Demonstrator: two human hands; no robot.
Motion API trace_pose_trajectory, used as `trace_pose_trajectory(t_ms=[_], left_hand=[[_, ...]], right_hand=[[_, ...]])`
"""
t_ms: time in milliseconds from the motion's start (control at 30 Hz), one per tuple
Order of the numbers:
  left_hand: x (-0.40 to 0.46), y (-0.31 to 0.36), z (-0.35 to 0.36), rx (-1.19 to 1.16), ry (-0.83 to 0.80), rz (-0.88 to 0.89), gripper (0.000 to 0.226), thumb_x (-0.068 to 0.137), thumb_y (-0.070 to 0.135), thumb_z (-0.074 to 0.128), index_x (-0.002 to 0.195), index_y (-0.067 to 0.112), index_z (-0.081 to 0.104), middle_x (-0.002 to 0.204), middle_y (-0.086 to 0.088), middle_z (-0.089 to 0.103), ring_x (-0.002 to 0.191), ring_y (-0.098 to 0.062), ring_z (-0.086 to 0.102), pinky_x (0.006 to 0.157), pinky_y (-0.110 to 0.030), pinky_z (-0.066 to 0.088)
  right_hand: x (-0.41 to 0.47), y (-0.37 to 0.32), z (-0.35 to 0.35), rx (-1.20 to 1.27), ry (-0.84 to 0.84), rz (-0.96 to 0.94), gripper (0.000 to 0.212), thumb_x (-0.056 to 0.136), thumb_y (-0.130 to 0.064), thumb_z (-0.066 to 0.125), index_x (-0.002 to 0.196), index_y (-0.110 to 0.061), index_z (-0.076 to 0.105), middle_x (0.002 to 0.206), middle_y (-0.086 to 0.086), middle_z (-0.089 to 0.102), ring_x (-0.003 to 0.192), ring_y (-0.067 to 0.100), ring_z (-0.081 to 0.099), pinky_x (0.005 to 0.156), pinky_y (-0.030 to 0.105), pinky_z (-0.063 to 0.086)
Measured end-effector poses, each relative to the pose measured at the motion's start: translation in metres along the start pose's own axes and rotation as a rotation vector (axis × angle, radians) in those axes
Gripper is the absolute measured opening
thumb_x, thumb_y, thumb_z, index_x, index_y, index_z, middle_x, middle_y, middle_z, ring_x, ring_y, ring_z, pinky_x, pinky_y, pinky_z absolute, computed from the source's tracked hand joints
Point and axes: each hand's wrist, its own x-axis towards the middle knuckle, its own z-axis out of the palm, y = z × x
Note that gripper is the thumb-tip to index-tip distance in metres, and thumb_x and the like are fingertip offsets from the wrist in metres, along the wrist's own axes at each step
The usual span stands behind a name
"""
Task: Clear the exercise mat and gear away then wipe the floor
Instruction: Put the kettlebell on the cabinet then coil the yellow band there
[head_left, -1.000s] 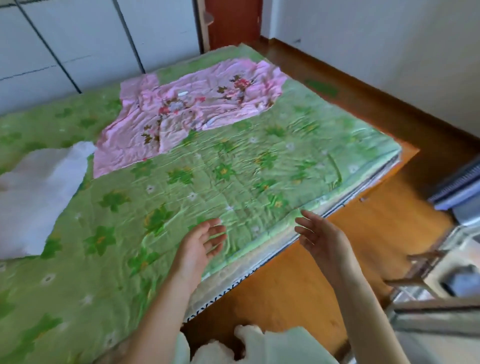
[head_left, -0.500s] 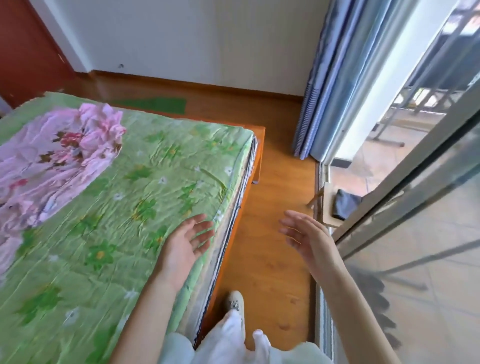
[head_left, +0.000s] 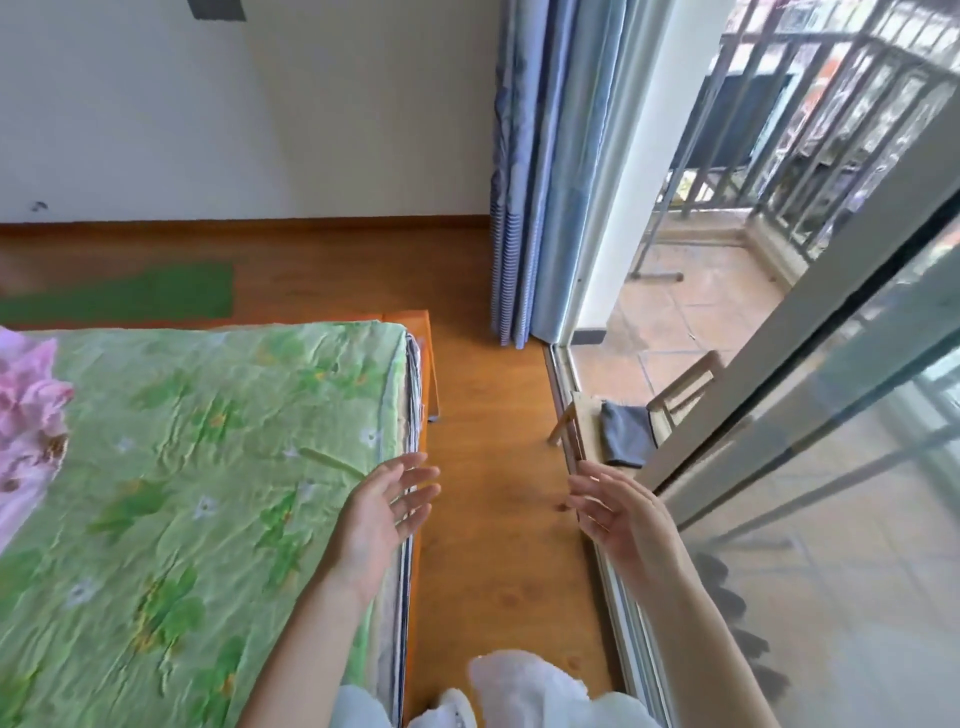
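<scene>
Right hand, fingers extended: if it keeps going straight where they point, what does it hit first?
Likely bare wooden floor: the right hand points up-left, into the gap beside the bed. Depth unclear.

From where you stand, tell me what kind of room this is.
Most likely a bedroom in a home that opens onto a balcony. A bed with a green floral cover fills the left side, blue curtains hang beside a sliding glass door, and railings show outside.

No readable text, label, brand, number or sign appears on anything in view.
</scene>
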Motion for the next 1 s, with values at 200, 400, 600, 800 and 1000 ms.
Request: trace_pose_trajectory(t_ms=[200, 400, 600, 800, 1000], left_hand=[[0.071, 0.022, 0.022, 0.045, -0.015, -0.08, 0.026, 0.096, 0.017, 0.039, 0.104, 0.011, 0.064, 0.091, -0.005, 0.069, 0.08, -0.017, 0.063, 0.076, -0.032, 0.044], [0.163, 0.062, 0.049, 0.006, 0.018, -0.04, 0.026, 0.096, 0.018, 0.039, 0.101, 0.011, 0.064, 0.094, -0.007, 0.068, 0.079, -0.017, 0.063, 0.071, -0.03, 0.041], [0.258, 0.124, 0.096, -0.082, 0.075, 0.025, 0.024, 0.096, 0.017, 0.039, 0.093, 0.012, 0.062, 0.082, -0.002, 0.07, 0.068, -0.011, 0.067, 0.07, -0.028, 0.043], [0.327, 0.167, 0.128, -0.158, 0.132, 0.045, 0.026, 0.097, 0.018, 0.038, 0.092, 0.013, 0.063, 0.08, 0.0, 0.071, 0.073, -0.013, 0.065, 0.074, -0.028, 0.043], [0.4, 0.193, 0.133, -0.187, 0.214, -0.018, 0.024, 0.097, 0.018, 0.04, 0.093, 0.012, 0.063, 0.081, -0.001, 0.07, 0.071, -0.012, 0.065, 0.073, -0.028, 0.044]], right_hand=[[0.064, -0.026, 0.004, 0.027, 0.062, -0.001, 0.02, 0.094, -0.006, 0.044, 0.1, -0.005, 0.064, 0.077, 0.006, 0.073, 0.061, 0.013, 0.067, 0.051, 0.017, 0.05], [0.167, -0.073, 0.036, -0.016, -0.032, -0.01, 0.02, 0.094, -0.008, 0.044, 0.1, -0.007, 0.064, 0.08, 0.007, 0.071, 0.065, 0.014, 0.066, 0.057, 0.02, 0.049], [0.271, -0.151, 0.055, -0.038, -0.086, -0.053, 0.022, 0.094, -0.013, 0.043, 0.098, -0.006, 0.063, 0.077, 0.006, 0.072, 0.064, 0.015, 0.068, 0.056, 0.021, 0.052], [0.361, -0.203, 0.072, -0.092, -0.08, -0.044, 0.023, 0.096, -0.013, 0.042, 0.099, -0.007, 0.064, 0.078, 0.006, 0.072, 0.067, 0.017, 0.069, 0.06, 0.022, 0.054], [0.442, -0.221, 0.111, -0.141, -0.116, 0.005, 0.021, 0.096, -0.01, 0.043, 0.097, -0.008, 0.064, 0.077, 0.004, 0.072, 0.065, 0.015, 0.068, 0.059, 0.021, 0.053]])
